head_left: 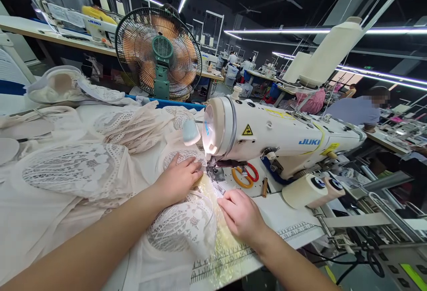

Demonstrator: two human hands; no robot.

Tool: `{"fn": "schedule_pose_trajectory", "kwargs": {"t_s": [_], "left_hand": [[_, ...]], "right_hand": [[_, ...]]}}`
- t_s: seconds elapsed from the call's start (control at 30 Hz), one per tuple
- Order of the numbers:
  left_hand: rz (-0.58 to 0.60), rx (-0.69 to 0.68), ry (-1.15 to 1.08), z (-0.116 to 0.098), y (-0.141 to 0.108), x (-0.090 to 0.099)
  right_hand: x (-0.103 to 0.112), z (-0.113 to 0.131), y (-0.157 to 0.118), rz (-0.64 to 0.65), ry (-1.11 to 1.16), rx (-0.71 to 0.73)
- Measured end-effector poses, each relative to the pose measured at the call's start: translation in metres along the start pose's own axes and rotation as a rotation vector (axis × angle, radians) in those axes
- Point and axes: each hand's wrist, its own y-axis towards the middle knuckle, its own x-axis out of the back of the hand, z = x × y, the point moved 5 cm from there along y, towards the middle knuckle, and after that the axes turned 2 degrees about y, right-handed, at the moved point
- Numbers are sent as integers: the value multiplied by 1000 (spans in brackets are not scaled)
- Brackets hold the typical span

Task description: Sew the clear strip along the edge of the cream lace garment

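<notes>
A white Juki sewing machine (280, 137) stands on the table, its lamp lit over the needle and presser foot (212, 173). Cream lace fabric (100, 166) lies spread to the left and runs under the foot. My left hand (178, 179) rests flat on the lace just left of the needle, fingers pointing at it. My right hand (242, 215) sits on the near side of the needle, fingers curled and pinching the fabric edge on the lit patch.
Scissors with orange and red handles (245, 175) lie behind the needle beside the machine. Cream thread cones (308, 191) lie on the right. A green-based fan (158, 53) stands at the back. A measuring strip (227, 257) runs along the table's front edge. Another person (360, 108) sits at the right.
</notes>
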Motion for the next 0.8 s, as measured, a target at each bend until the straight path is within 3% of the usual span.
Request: {"fn": "schedule_pose_trajectory", "kwargs": {"t_s": [0.13, 0.23, 0.33, 0.4, 0.47, 0.57, 0.67, 0.73, 0.8], "left_hand": [[-180, 16, -2, 3, -5, 15], [-294, -96, -192, -6, -15, 33], [-144, -274, -447, -23, -22, 34], [-51, -301, -571, -29, -22, 29], [-6, -218, -766, -26, -17, 21], [-63, 14, -1180, -11, -9, 13], [-193, 206, -1394, 2, -8, 9], [-262, 272, -1394, 8, -10, 9], [-332, 291, -1306, 13, -12, 12]], "right_hand": [[0, -1, -1, -22, 24, -5], [3, -3, 0, -62, 56, 3], [9, -6, 2, -77, 139, -48], [12, -8, 0, -57, 229, -169], [12, -7, -7, -18, 356, -341], [4, 10, -19, 52, 644, -505], [-8, 43, -22, 176, 818, -449], [-14, 60, -17, 249, 785, -392], [-15, 62, -10, 204, 711, -417]]}}
